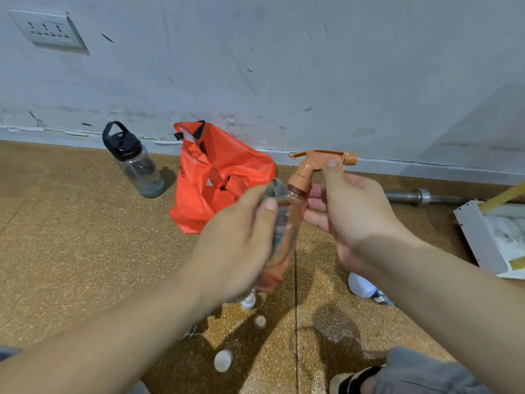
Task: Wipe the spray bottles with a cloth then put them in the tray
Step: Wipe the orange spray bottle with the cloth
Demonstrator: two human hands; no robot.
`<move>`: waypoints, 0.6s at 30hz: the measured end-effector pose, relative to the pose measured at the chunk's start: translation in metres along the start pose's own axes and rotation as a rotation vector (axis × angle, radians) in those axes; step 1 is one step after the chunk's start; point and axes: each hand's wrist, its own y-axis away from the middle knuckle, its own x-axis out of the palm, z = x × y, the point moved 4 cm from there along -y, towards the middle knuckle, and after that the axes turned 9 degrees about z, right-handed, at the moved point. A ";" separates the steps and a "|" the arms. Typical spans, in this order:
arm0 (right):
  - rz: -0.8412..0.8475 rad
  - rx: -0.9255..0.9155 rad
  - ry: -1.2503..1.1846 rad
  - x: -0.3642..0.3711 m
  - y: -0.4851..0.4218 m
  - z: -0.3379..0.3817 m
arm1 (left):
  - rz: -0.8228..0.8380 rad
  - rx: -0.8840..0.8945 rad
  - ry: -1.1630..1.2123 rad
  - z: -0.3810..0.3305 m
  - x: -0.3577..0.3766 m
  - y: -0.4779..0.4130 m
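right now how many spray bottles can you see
1 for sure: the orange spray bottle, held by the left hand and right hand. A white bottle under the right forearm may be another; arms may hide more.

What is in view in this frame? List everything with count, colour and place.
spray bottle: 1, orange head, clear body, centre, held in both hands
cloth: 1, greyish, blurred, against the spray bottle
water bottle: 1, clear with black lid, floor by wall, left
bag: 1, orange-red, floor by wall, behind the hands
tray: 1, white, right edge
metal bar: 1, grey, floor by wall, right
white bottle: 1, floor under right forearm
round bits: about three, whitish, floor below the hands
socket: 1, white, wall, upper left
foot: 1, black-strapped sandal, bottom right
left hand: grips cloth
right hand: holds spray bottle's neck
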 end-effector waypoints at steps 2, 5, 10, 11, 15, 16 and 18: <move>0.006 0.003 0.053 0.005 0.004 -0.003 | -0.015 0.129 -0.219 -0.012 0.004 0.009; 0.013 -0.025 0.111 0.011 0.011 -0.003 | 0.032 0.100 0.025 0.004 0.004 0.005; -0.004 -0.034 0.042 0.003 0.000 0.000 | 0.199 -0.494 0.825 0.047 0.010 -0.010; -0.004 -0.032 0.022 0.001 -0.002 0.001 | 0.247 -0.581 0.932 0.047 0.015 -0.006; -0.035 -0.005 -0.065 -0.008 -0.005 0.007 | 0.122 -0.560 0.913 0.045 0.021 -0.003; -0.051 0.012 -0.077 -0.009 -0.006 0.006 | 0.036 -0.440 0.715 0.041 0.014 -0.005; -0.051 0.037 -0.069 -0.007 -0.005 0.002 | -0.055 -0.054 0.191 0.023 0.000 -0.004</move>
